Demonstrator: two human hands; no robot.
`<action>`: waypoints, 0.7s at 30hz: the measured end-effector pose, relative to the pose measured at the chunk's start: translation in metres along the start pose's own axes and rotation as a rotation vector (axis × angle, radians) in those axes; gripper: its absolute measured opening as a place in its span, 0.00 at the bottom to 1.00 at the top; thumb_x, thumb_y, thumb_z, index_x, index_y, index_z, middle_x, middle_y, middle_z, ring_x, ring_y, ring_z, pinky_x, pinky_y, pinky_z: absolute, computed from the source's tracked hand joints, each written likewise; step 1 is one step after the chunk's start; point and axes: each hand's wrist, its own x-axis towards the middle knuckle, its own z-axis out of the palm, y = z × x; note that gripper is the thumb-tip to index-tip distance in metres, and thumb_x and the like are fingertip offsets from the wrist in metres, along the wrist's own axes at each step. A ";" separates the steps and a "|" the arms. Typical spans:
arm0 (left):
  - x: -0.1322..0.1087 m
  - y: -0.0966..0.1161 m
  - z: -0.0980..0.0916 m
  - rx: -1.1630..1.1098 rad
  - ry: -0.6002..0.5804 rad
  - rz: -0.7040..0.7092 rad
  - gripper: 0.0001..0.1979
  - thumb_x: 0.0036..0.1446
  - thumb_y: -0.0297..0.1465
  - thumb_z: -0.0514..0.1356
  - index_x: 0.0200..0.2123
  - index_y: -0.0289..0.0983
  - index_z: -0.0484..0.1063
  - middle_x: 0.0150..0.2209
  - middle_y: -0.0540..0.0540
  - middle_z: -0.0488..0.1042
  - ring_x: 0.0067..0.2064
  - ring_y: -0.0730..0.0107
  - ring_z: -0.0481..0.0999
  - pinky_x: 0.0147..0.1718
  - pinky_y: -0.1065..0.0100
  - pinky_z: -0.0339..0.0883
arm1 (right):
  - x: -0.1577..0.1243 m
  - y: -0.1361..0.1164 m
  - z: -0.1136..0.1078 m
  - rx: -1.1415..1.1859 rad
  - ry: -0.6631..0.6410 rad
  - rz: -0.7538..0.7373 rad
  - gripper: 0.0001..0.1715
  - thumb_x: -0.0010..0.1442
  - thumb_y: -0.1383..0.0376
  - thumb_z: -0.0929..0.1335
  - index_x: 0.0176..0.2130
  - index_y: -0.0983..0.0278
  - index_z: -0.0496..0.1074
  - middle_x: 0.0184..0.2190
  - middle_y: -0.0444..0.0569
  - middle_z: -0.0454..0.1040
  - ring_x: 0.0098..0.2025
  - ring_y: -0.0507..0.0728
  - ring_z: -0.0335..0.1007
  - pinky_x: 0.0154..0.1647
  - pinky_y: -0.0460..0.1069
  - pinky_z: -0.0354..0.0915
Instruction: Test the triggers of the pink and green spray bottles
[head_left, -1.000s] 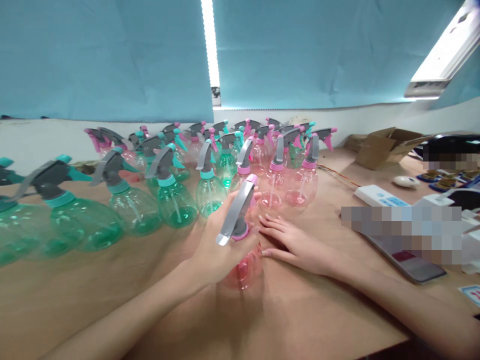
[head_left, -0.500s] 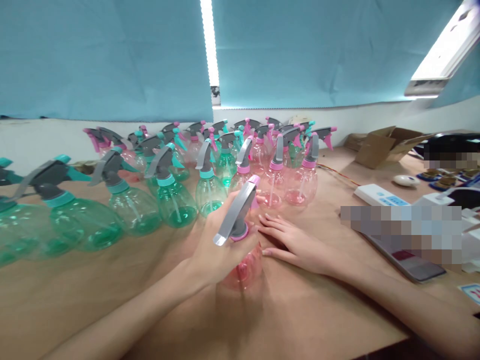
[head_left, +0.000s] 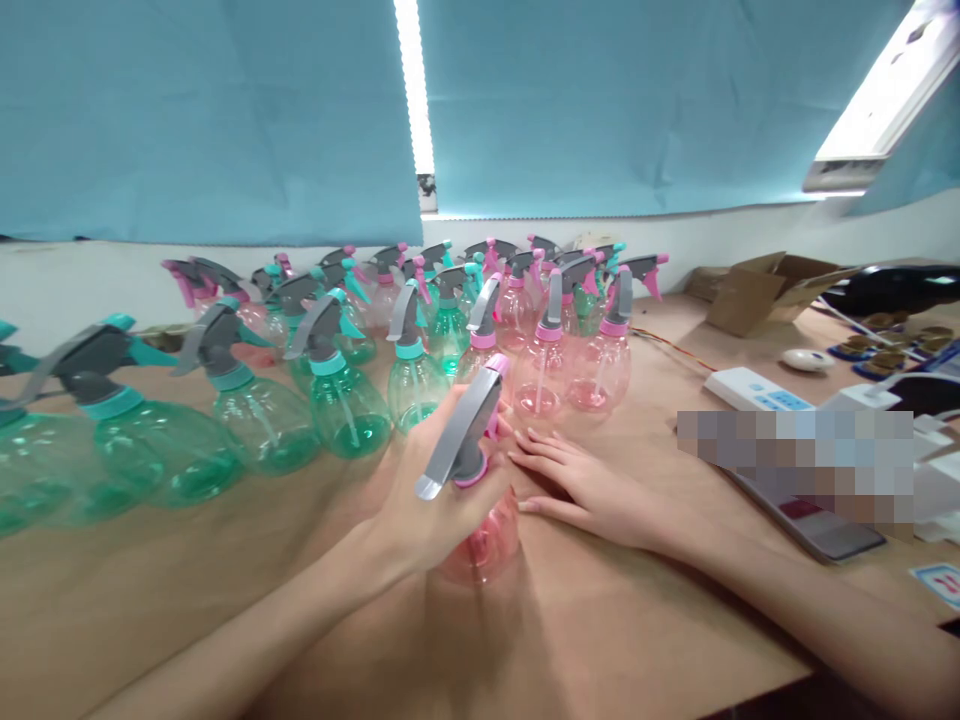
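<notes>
My left hand (head_left: 435,500) is closed around the neck of a pink spray bottle (head_left: 484,540) that stands on the brown table (head_left: 600,640) in front of me. Its grey trigger head (head_left: 459,435) sticks up above my fingers and leans toward me. My right hand (head_left: 577,480) lies flat and open on the table just right of the bottle, fingers stretched toward it and holding nothing.
Several green spray bottles (head_left: 341,395) and pink spray bottles (head_left: 596,360) stand in rows behind. At the right lie a white power strip (head_left: 750,390), an open cardboard box (head_left: 765,290), a white mouse (head_left: 806,360) and a blurred patch.
The trigger head in my left hand has turned a little, its lever tip swinging lower and to the left. My right hand has stayed flat on the table.
</notes>
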 end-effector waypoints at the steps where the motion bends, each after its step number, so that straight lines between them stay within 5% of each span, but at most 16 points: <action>1: 0.000 -0.001 0.000 0.016 -0.003 0.005 0.04 0.50 0.33 0.58 0.25 0.43 0.67 0.18 0.54 0.63 0.25 0.67 0.68 0.24 0.69 0.68 | 0.000 0.000 0.000 0.004 0.001 0.001 0.40 0.67 0.44 0.60 0.66 0.66 0.61 0.68 0.58 0.56 0.71 0.68 0.45 0.70 0.66 0.47; 4: -0.001 -0.006 0.002 0.029 -0.010 0.024 0.02 0.51 0.32 0.57 0.29 0.43 0.70 0.20 0.54 0.65 0.25 0.68 0.68 0.25 0.69 0.67 | 0.000 -0.001 0.000 0.012 0.004 0.008 0.40 0.67 0.44 0.61 0.66 0.66 0.61 0.69 0.58 0.56 0.71 0.68 0.45 0.70 0.66 0.47; 9: -0.001 -0.017 0.008 -0.022 0.043 0.095 0.12 0.51 0.29 0.58 0.41 0.42 0.69 0.28 0.53 0.69 0.26 0.72 0.67 0.27 0.70 0.66 | 0.001 -0.002 -0.002 0.008 -0.018 0.014 0.41 0.67 0.43 0.60 0.66 0.67 0.61 0.69 0.59 0.55 0.71 0.69 0.44 0.69 0.67 0.48; 21: -0.001 -0.018 0.010 -0.101 0.056 0.153 0.12 0.54 0.29 0.59 0.43 0.41 0.67 0.27 0.54 0.66 0.27 0.74 0.66 0.26 0.71 0.64 | 0.000 0.002 0.002 0.030 0.031 -0.017 0.38 0.67 0.45 0.62 0.67 0.61 0.60 0.68 0.55 0.58 0.71 0.69 0.47 0.69 0.68 0.48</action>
